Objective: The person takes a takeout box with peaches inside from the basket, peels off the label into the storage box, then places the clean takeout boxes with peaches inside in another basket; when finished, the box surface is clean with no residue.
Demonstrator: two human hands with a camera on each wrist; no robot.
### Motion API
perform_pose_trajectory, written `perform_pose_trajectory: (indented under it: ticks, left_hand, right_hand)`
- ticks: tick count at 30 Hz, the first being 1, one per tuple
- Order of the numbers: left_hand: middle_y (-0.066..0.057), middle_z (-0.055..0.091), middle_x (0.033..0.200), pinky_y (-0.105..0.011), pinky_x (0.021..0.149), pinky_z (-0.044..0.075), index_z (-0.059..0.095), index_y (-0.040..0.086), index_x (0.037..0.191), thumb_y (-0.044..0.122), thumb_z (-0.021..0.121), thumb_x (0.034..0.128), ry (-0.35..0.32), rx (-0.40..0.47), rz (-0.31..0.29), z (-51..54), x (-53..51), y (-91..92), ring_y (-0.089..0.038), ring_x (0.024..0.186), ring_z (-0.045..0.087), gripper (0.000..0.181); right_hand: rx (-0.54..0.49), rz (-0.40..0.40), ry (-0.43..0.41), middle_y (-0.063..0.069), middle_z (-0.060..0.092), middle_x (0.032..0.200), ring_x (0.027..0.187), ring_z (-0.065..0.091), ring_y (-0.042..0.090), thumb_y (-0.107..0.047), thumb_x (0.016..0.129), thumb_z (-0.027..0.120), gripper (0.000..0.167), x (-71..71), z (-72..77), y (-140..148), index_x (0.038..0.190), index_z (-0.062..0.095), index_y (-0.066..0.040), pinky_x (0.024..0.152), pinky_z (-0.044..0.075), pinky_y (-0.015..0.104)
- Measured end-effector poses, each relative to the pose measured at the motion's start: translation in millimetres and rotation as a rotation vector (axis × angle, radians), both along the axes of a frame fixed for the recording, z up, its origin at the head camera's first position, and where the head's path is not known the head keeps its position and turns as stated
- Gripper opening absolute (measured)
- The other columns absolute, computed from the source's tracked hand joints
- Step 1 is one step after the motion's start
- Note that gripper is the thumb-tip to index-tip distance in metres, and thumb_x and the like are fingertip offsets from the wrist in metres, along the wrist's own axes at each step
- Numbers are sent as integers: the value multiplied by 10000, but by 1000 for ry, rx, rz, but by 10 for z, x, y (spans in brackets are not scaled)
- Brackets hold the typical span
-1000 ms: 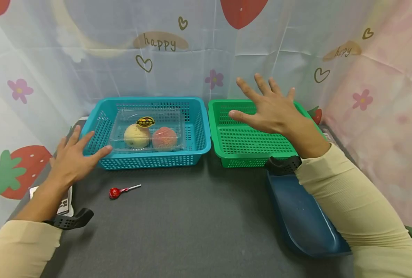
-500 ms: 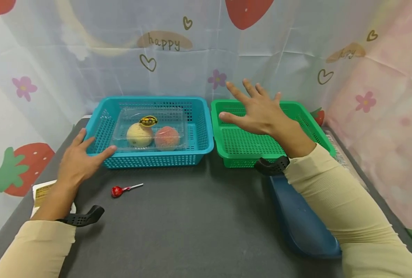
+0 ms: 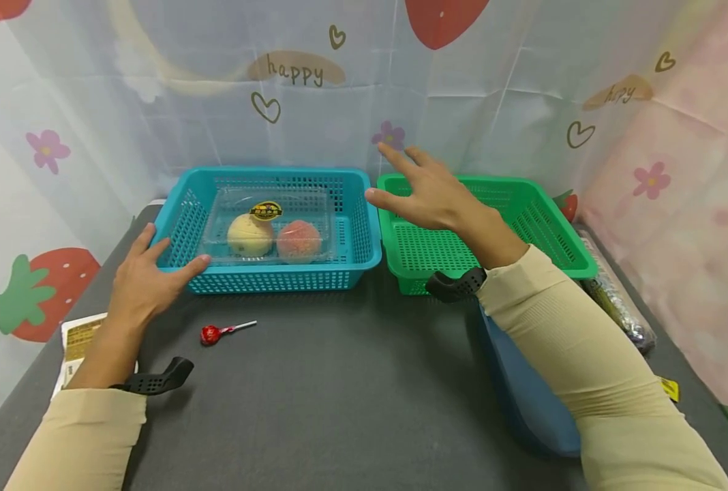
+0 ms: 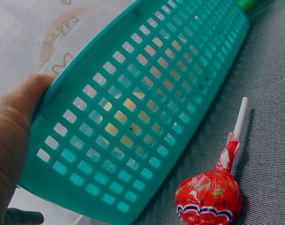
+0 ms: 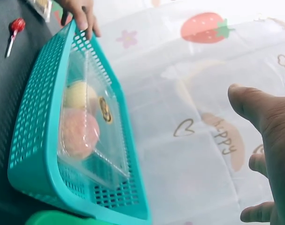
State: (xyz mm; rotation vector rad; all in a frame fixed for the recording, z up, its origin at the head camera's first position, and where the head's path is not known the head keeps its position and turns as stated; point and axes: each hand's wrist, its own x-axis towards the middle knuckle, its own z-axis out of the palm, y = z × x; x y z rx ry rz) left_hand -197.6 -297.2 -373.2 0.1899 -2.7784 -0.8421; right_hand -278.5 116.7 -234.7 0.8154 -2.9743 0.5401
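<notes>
The blue plastic basket (image 3: 278,278) stands toward the back of the table. Inside it, a clear lidded fruit box (image 3: 335,235) holds a pale yellow round fruit (image 3: 250,235) and a pinkish, peach-like one (image 3: 299,241). My left hand (image 3: 146,279) rests at the basket's left front corner, fingers spread; in the left wrist view the thumb (image 4: 32,91) touches the rim. My right hand (image 3: 434,194) hovers over the green basket's near-left part, fingers spread and holding nothing, its fingertips near the blue basket's right end. A red wrapped lollipop (image 3: 210,334) lies in front of the blue basket.
A green basket (image 3: 428,284) stands right beside the blue one. The dark blue tray (image 3: 526,395) lies partly under my right forearm. Packets lie at both sides: a white and gold one (image 3: 82,337) on the left, a clear-wrapped one (image 3: 622,307) on the right. A printed curtain (image 3: 315,129) hangs behind.
My right hand has moved left across the green basket toward the blue basket's right end. My left hand has come closer onto the blue basket's left corner. The view has shifted slightly.
</notes>
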Motion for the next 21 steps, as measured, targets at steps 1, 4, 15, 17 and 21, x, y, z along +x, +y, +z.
perform_pose_trajectory:
  ticks: [1, 4, 15, 17, 21]
  left_hand:
    - [-174, 50, 1591, -742, 967, 211, 309, -57, 1467, 619, 533, 885, -4, 0, 1, 0, -5, -3, -525, 1369, 132, 920]
    - [-170, 40, 1593, -746, 966, 204, 300, -50, 1473, 627, 530, 882, -19, 0, 9, 3, -15, -14, -527, 1371, 122, 928]
    - [-168, 30, 1593, -755, 954, 201, 274, -38, 1486, 639, 515, 883, -19, 9, 19, 24, 1, -13, -522, 1376, 106, 938]
    - [-167, 29, 1594, -753, 957, 197, 273, -40, 1486, 641, 515, 883, -20, 10, 17, 21, 7, -8, -518, 1378, 104, 941]
    - [-169, 28, 1593, -751, 963, 192, 273, -43, 1485, 644, 511, 884, -25, 3, 9, 15, -2, 16, -521, 1376, 104, 943]
  right_hand:
    - [-20, 6, -13, 136, 114, 1582, 1412, 134, 396, -709, 873, 433, 826, -16, -9, -26, 1550, 91, -380, 1052, 196, 649]
    - [-66, 31, -45, 87, 143, 1584, 1425, 137, 330, -690, 882, 452, 822, -64, -42, -116, 1552, 105, -365, 1067, 199, 619]
    - [-179, 27, -196, -17, 163, 1588, 1429, 173, 266, -629, 900, 505, 804, -196, -264, -488, 1555, 153, -324, 1086, 232, 549]
    - [-187, 15, -219, -3, 169, 1587, 1422, 195, 282, -630, 899, 508, 806, -210, -321, -554, 1555, 154, -323, 1076, 252, 552]
    - [-226, -6, -252, 8, 176, 1586, 1418, 207, 293, -601, 908, 524, 788, -234, -421, -655, 1553, 176, -312, 1065, 271, 553]
